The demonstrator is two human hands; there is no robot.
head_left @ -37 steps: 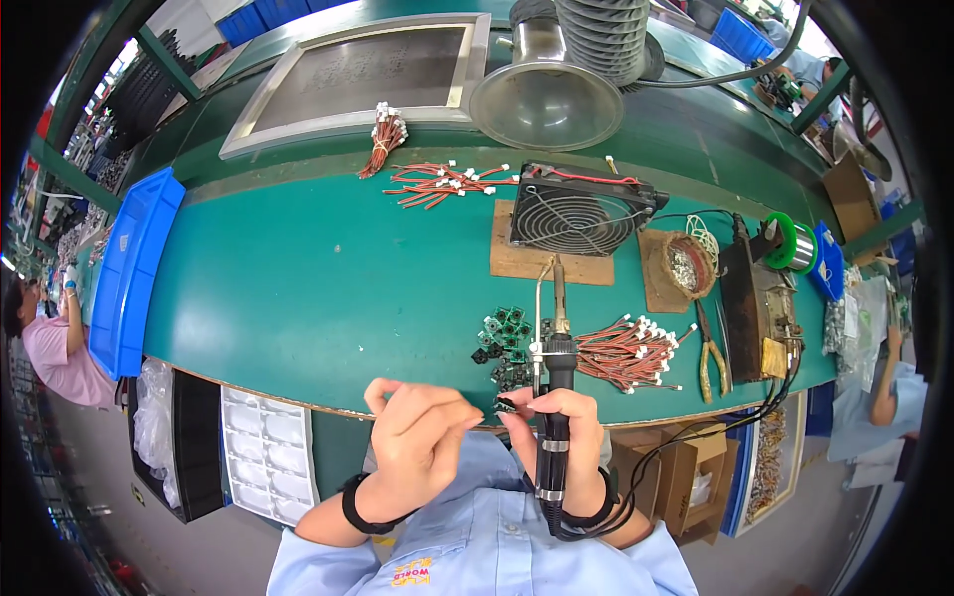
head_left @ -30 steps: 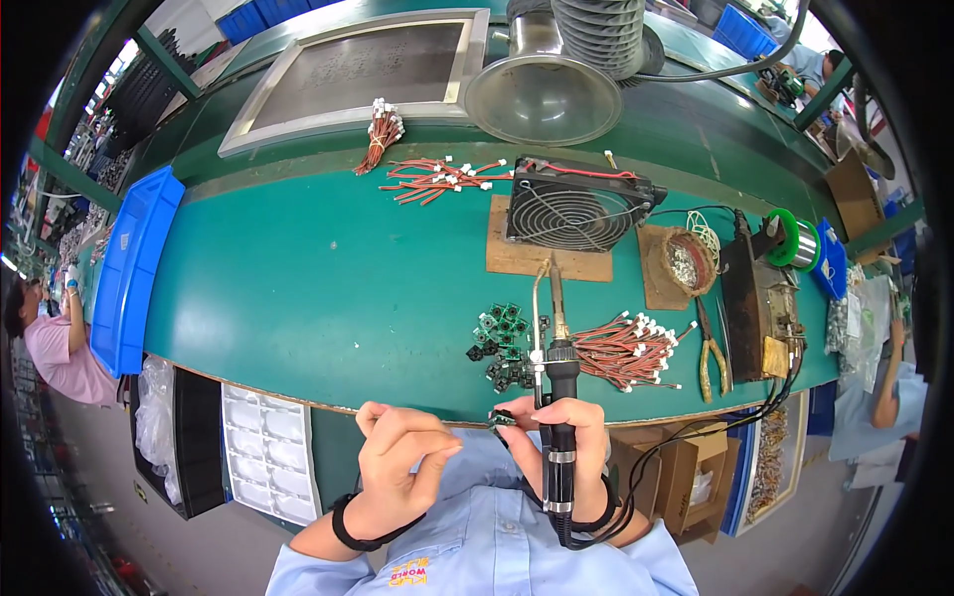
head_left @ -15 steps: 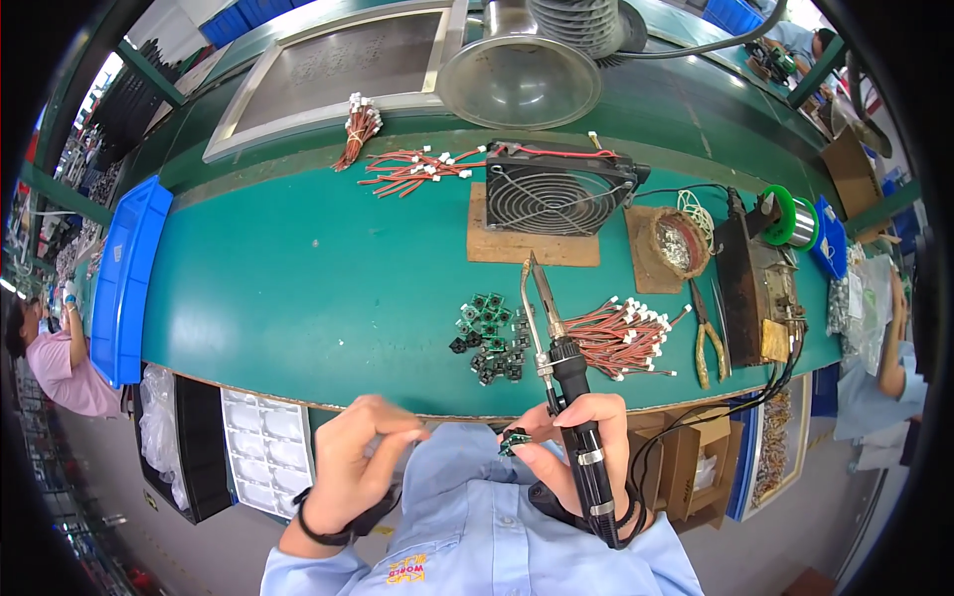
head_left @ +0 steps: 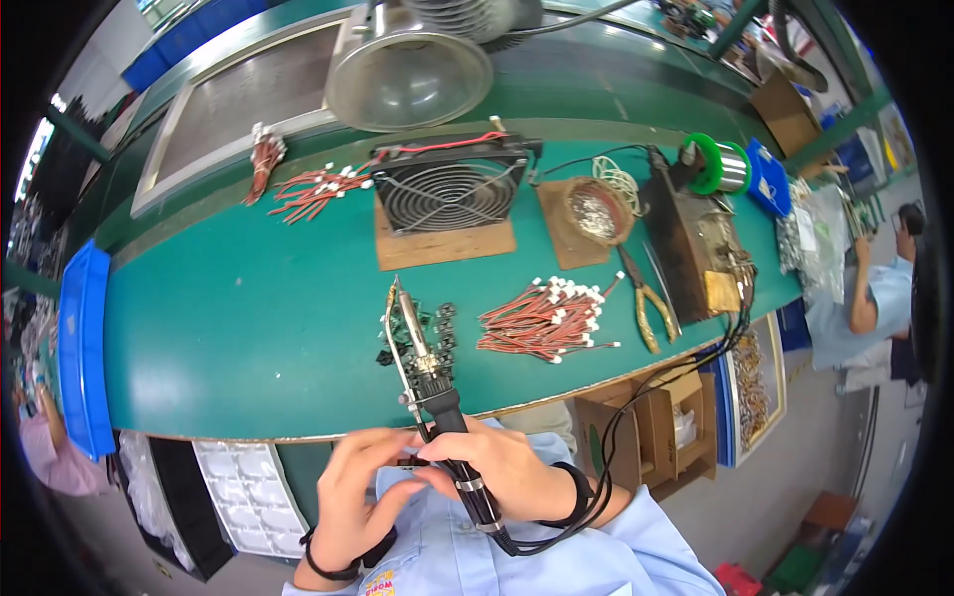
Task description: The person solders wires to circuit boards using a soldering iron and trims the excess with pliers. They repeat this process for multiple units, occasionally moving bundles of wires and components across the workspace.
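Note:
My right hand (head_left: 507, 469) is closed round a soldering iron (head_left: 447, 412) with a thin metal tube clamped along it; its tip points away over the bench. My left hand (head_left: 358, 487) curves in to meet it, thumb and fingers round a small dark circuit board (head_left: 409, 461), partly hidden between the hands. Behind the iron lie several small green and black boards (head_left: 437, 333), partly covered by it. To their right is a heap of red-brown wires with white connectors (head_left: 552, 318).
At the back stand a black fan (head_left: 452, 189) and a metal hood (head_left: 409, 84). Farther right are a bowl of solder scraps (head_left: 596, 212), pliers (head_left: 648, 308), a solder spool (head_left: 725, 167) and a dark metal box (head_left: 686, 238). A blue bin (head_left: 84, 348) borders the left. Cables trail right from the iron.
My right hand has moved left with the soldering iron and the small board. My left hand has come up against it, fingers at the board. The view has shifted and tilted.

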